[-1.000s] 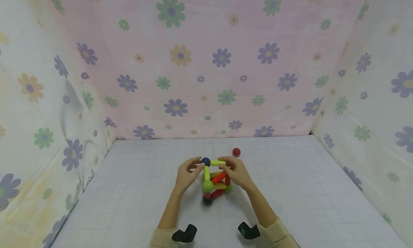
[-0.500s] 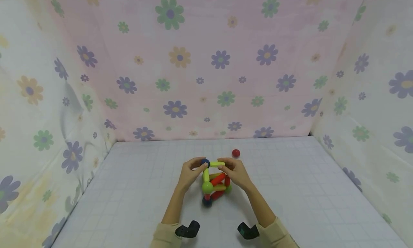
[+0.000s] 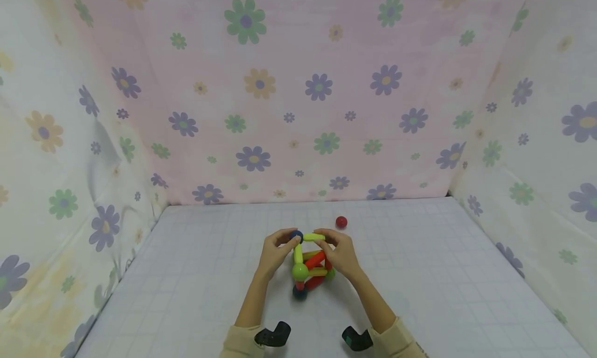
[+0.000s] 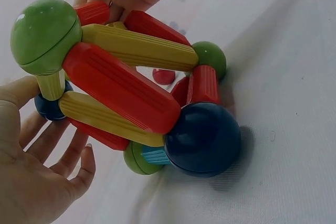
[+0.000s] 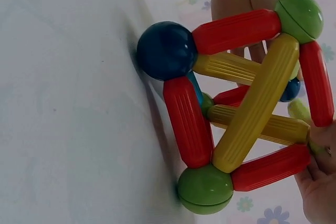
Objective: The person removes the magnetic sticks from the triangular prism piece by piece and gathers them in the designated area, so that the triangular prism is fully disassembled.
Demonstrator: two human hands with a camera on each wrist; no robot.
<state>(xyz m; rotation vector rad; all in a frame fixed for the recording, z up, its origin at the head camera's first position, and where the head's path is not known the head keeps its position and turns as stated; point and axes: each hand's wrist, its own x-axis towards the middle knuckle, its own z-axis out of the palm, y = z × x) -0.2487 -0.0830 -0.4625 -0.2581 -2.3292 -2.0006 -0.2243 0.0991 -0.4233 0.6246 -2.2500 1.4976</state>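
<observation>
A frame of magnetic rods and balls stands on the table, with a green ball at its near corner and a large dark blue ball low down. Red rods and yellow rods link its corners. At the top, my left hand pinches a dark blue ball between thumb and fingers. From that ball a yellow-green rod points right, its far end pinched by my right hand. Another yellow-green rod runs from the same ball down to the green one.
A loose red ball lies on the table behind my right hand. Flower-print cloth walls in the back and both sides of the white gridded tabletop. Black wrist pieces sit at both cuffs.
My left hand has shifted slightly right, its thumb now farther across the top blue ball. The right hand keeps its hold on the yellow-green rod, and the frame stays in place.
</observation>
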